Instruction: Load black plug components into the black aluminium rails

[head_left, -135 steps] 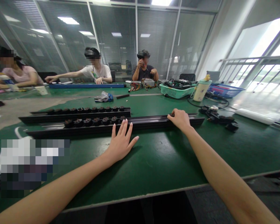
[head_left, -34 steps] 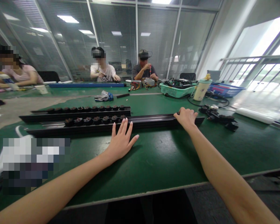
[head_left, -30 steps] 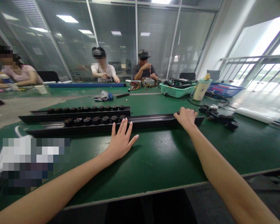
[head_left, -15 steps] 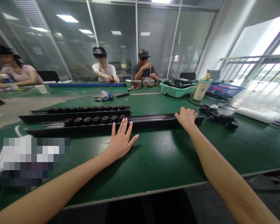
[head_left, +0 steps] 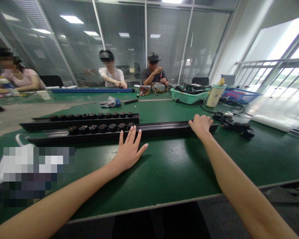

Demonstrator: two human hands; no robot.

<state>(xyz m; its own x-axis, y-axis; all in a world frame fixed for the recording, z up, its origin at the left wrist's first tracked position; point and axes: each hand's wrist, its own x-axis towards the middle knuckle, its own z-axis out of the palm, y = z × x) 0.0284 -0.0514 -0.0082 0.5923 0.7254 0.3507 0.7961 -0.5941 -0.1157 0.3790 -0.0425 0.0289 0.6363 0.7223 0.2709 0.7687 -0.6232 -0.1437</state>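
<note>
A long black rail (head_left: 164,128) lies crosswise in front of me, with several round black parts (head_left: 92,128) seated along its left half. My left hand (head_left: 128,151) has its fingers spread, the fingertips against the rail's near side by the last of these parts. Over the rail's right end, my right hand (head_left: 201,126) is closed with curled fingers. A bit of something dark shows beside its thumb; what the fingers hold is hidden. Behind lies a second, shorter-looking black rail (head_left: 84,122) bearing a similar row of round parts.
Loose black parts (head_left: 235,125) lie to the right. Farther back stand a green basket (head_left: 189,96) of cables, a cream bottle (head_left: 215,95) and a blue basket (head_left: 244,96). Grey-blue gloves (head_left: 111,102) lie mid-table. A blurred-out object (head_left: 32,176) is at left. Other people sit across the table.
My right hand has shifted slightly to the right along the rail. My left hand and both rails look the same.
</note>
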